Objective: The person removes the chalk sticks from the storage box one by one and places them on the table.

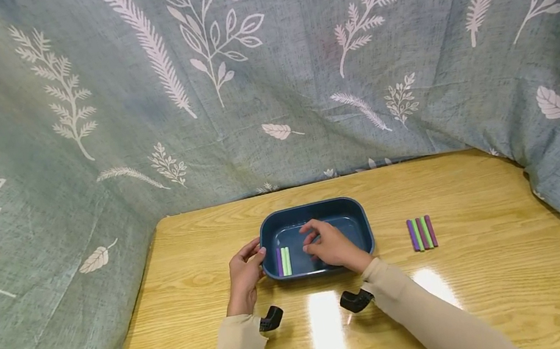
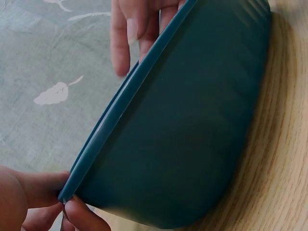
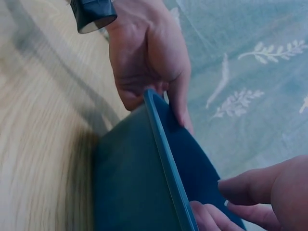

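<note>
A dark blue, rounded rectangular tub (image 1: 320, 271) stands on the table. My left hand (image 1: 245, 273) grips its left end, thumb and fingers on either side of the rim, as the left wrist view also shows. Inside, against the left side, one purple stick (image 1: 280, 262) lies beside two pale green sticks (image 1: 286, 261). Over the tub's middle hovers my right hand (image 1: 329, 244), its fingers loosely bent and thumb apart, with nothing visible between them. In the right wrist view, the right fingers (image 3: 252, 185) are partly hidden behind the rim.
Right of the tub, several purple, green and maroon sticks (image 1: 422, 233) lie side by side on the wooden table (image 1: 499, 286). A grey-green leaf-patterned curtain (image 1: 296, 73) hangs behind and at both sides. Black camera mounts (image 1: 355, 301) stick out from the wrists.
</note>
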A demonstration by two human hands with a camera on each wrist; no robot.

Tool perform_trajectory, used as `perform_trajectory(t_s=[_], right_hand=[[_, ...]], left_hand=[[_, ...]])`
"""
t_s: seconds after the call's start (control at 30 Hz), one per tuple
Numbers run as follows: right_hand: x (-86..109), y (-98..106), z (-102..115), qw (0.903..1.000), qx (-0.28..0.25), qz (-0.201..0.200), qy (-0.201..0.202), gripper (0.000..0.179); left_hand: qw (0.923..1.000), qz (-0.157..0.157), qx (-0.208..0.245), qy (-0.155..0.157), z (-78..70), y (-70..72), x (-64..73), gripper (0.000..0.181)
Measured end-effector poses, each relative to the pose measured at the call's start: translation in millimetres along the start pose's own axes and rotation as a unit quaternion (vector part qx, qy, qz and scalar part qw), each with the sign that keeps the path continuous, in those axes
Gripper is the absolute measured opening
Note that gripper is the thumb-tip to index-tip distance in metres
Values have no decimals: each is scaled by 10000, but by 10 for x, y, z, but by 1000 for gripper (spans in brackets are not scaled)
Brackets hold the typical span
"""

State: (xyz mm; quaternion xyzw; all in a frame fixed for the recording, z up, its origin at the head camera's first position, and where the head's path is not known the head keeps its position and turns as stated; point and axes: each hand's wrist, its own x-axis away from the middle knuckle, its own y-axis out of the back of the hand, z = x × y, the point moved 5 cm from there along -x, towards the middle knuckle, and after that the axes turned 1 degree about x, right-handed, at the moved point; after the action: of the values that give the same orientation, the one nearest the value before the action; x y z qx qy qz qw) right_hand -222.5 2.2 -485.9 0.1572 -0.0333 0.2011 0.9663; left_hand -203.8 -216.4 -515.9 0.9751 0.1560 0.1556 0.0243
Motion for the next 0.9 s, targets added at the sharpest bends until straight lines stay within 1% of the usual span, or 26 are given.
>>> perform_trajectory(t_s=[0.33, 0.67, 0.9], right_hand=[[-83, -177, -19, 9985, -375, 82, -398, 36], [-170, -313, -37, 9983, -414, -40, -419, 37], [-238, -374, -65, 9990, -229, 13, -376, 39]], left_hand=[[10000, -47, -24, -48, -7, 1, 1, 32], [9999, -61, 0, -98, 1, 1, -6, 32], [10000, -62, 33, -59, -2, -11, 2, 32]])
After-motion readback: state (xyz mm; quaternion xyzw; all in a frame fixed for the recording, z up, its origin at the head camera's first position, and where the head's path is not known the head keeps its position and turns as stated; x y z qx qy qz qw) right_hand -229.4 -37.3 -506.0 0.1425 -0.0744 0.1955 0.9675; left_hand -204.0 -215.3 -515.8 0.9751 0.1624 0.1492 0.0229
